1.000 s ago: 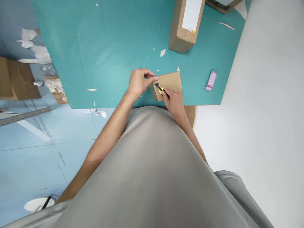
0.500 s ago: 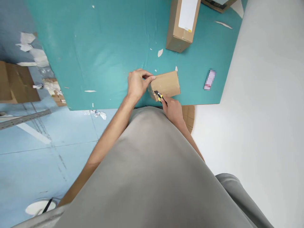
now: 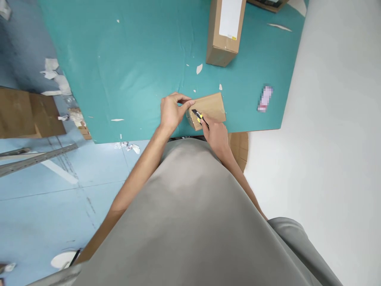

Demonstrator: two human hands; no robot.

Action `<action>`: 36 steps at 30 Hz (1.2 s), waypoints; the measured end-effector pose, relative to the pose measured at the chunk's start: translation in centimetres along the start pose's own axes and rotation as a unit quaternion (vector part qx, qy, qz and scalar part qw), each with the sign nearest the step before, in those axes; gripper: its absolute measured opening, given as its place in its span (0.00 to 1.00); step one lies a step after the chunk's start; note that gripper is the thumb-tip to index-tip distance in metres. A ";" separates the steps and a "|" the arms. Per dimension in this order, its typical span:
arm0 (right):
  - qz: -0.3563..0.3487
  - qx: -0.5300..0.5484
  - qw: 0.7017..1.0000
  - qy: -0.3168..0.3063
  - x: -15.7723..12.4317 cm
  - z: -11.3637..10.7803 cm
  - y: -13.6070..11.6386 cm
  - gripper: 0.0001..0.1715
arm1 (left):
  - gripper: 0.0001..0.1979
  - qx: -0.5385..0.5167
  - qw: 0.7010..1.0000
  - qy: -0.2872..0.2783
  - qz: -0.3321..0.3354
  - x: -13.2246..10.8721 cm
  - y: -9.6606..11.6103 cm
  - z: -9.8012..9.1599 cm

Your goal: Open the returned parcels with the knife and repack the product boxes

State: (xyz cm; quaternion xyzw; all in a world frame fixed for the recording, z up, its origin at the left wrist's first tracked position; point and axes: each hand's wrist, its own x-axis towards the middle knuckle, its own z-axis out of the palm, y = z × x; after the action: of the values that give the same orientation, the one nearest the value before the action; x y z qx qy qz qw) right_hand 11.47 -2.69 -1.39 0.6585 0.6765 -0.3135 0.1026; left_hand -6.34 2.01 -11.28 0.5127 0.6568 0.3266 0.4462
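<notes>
A small brown cardboard box [image 3: 212, 104] lies near the front edge of the teal table [image 3: 139, 71]. My left hand [image 3: 172, 111] pinches the box's upper left corner between thumb and fingers. In my right hand [image 3: 216, 135] is a black and yellow utility knife [image 3: 199, 116], its tip over the left part of the box's top face. That hand's fingers also rest at the box's lower edge. The left end of the box is partly visible, with what looks like clear tape on it.
A taller carton [image 3: 223, 47] with a white label stands at the back, and another box [image 3: 269, 4] is cut off behind it. A blurred pink item [image 3: 265, 98] lies at the right. White scraps dot the table. A large carton [image 3: 26, 115] sits on the floor, left.
The knife tip has moved slightly up and left over the box top. The whole view has shifted a little, and both hands keep hold of the same things.
</notes>
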 end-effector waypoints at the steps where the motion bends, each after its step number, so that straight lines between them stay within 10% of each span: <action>1: 0.001 -0.004 1.000 -0.004 0.2 -0.1 -0.1 0.34 | 0.06 -0.001 1.000 0.001 -0.001 0.0 0.0 0.0; 14: 0.038 -0.102 0.987 -0.115 -3.7 -0.1 -2.2 0.31 | 0.07 0.015 1.000 0.004 0.009 0.0 -0.4 0.4; 24: 0.136 0.088 0.971 0.174 -1.8 -0.2 4.9 0.28 | 0.22 0.049 0.997 -0.009 0.055 -1.7 -0.1 -1.2; 36: 0.118 0.116 0.978 0.124 -1.2 1.0 6.5 0.29 | 0.21 0.143 0.947 -0.175 0.229 -2.2 2.5 5.4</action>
State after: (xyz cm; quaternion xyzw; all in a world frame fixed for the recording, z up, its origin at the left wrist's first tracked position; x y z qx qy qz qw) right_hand 17.51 -4.69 -3.41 0.7747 0.5607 -0.2916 -0.0233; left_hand -0.20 0.39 -10.60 0.7570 0.4731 0.2276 0.3890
